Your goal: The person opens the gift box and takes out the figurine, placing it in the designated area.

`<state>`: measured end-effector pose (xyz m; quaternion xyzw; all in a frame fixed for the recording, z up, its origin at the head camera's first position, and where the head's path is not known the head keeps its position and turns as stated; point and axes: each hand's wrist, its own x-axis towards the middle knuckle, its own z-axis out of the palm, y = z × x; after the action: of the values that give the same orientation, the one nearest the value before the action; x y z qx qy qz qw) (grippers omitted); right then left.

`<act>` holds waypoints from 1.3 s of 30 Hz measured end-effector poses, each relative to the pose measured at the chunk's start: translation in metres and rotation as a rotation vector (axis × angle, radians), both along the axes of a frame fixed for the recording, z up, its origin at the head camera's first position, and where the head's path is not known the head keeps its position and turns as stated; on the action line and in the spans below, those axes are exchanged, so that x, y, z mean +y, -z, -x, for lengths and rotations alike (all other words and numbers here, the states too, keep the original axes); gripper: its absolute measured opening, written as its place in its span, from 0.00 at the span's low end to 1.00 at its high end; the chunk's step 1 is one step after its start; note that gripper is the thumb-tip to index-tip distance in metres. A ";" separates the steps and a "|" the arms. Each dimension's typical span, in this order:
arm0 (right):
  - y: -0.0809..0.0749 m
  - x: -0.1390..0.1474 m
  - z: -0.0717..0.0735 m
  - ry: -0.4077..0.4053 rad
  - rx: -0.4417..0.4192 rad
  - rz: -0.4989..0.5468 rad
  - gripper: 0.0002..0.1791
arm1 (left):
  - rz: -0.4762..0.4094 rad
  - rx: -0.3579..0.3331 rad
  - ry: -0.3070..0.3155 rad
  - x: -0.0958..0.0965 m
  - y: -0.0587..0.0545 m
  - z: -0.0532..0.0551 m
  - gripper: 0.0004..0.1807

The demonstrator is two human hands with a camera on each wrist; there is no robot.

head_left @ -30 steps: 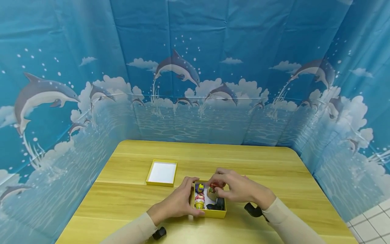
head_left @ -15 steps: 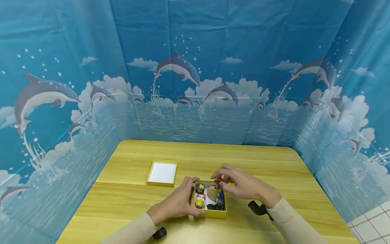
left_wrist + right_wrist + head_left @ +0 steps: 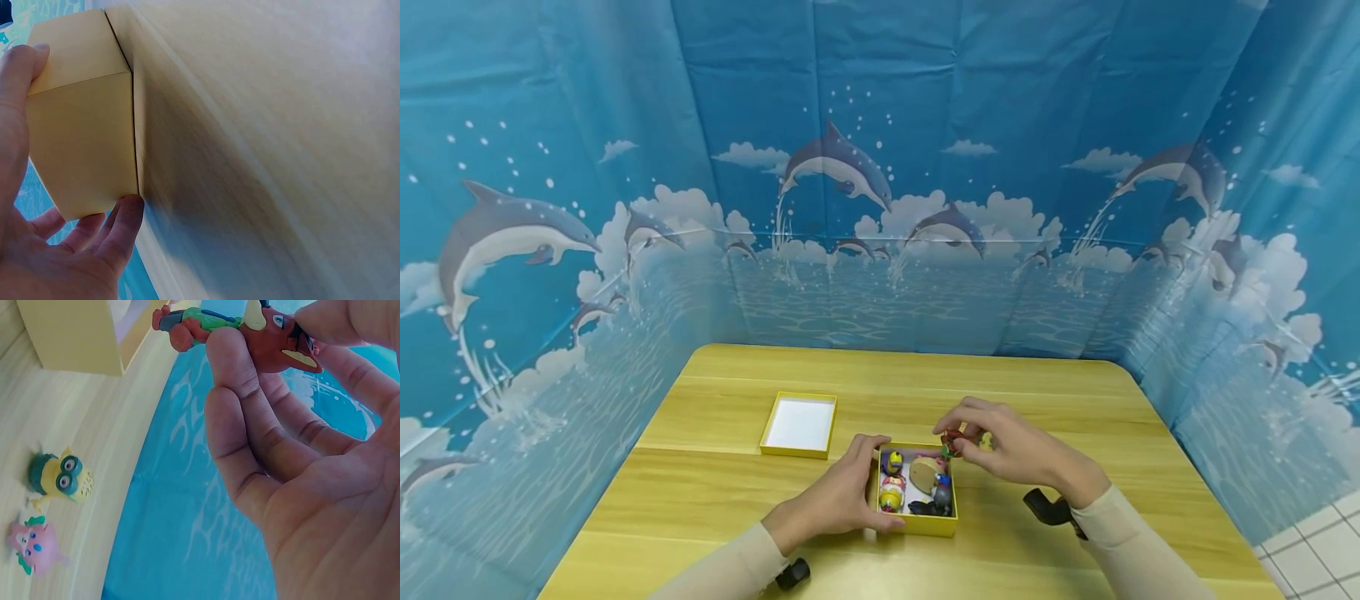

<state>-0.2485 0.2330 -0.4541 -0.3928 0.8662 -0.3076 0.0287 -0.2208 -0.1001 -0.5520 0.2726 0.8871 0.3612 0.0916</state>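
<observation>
My left hand grips the open yellow box at its left side, thumb on the near wall and fingers at the far one. Between thumb and fingers of my right hand is a fox figurine with a red-brown head and green shirt, raised just beyond the box's far right corner. Inside the box lie a small yellow-and-blue figure, a pink-and-yellow figure, a rounded tan piece and dark figures in the near right corner.
A shallow yellow tray or lid, white inside, lies back left on the wooden table. Right of the box, a goggled yellow Minion figure and a pink figure stand on the table. A blue dolphin curtain surrounds it.
My right hand has lifted the fox figurine out of the box and moved it right, past the far right corner. My left hand stays on the box.
</observation>
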 end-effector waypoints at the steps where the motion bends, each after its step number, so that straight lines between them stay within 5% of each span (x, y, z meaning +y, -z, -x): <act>1: 0.000 0.001 0.000 0.006 -0.006 0.003 0.16 | 0.001 0.001 0.000 0.000 0.000 0.000 0.72; 39: 0.009 0.057 0.010 0.100 0.047 0.005 0.16 | -0.011 0.003 -0.003 -0.001 0.007 0.004 0.72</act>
<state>-0.2587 0.2904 -0.4628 -0.3560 0.8845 -0.3013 -0.0080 -0.2245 -0.1015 -0.5592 0.2721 0.8856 0.3659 0.0882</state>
